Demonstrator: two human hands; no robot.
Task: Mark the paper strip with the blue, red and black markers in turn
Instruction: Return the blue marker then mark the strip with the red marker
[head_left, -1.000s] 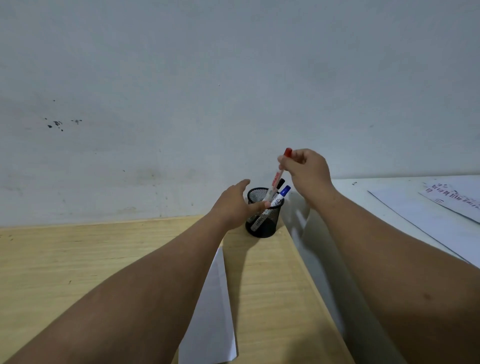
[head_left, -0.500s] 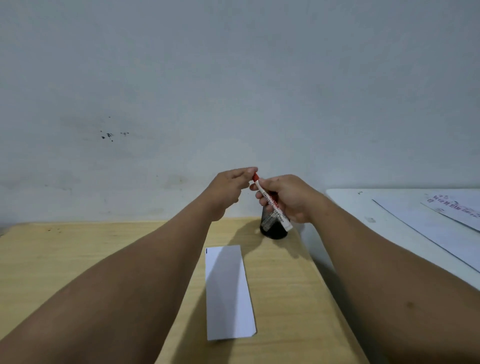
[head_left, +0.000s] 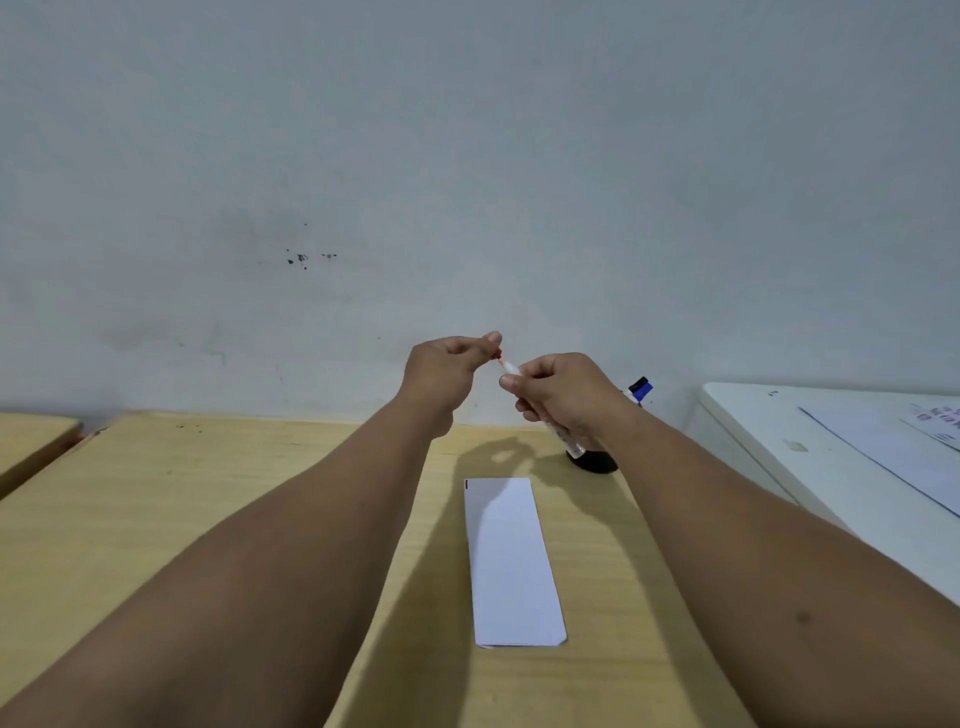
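Observation:
A white paper strip (head_left: 509, 564) lies lengthwise on the wooden desk (head_left: 156, 509), with a small dark mark at its far left corner. Above its far end my right hand (head_left: 558, 392) grips the white barrel of the red marker (head_left: 511, 370), tip pointing up and left. My left hand (head_left: 449, 371) is pinched at that tip, where a bit of red shows; the cap itself is hidden in the fingers. Behind my right wrist stands the black mesh pen cup (head_left: 595, 460), mostly hidden, with the blue marker's cap (head_left: 640, 388) sticking up.
A grey wall rises straight behind the desk. To the right stands a white table (head_left: 769, 447) with printed sheets (head_left: 893, 457) on it. A second wooden surface (head_left: 31, 441) adjoins at the far left.
My right hand lifted the red marker out of the cup and brought it towards me. My left hand left the cup and closed on the marker's capped end; the hands have drawn slightly apart.

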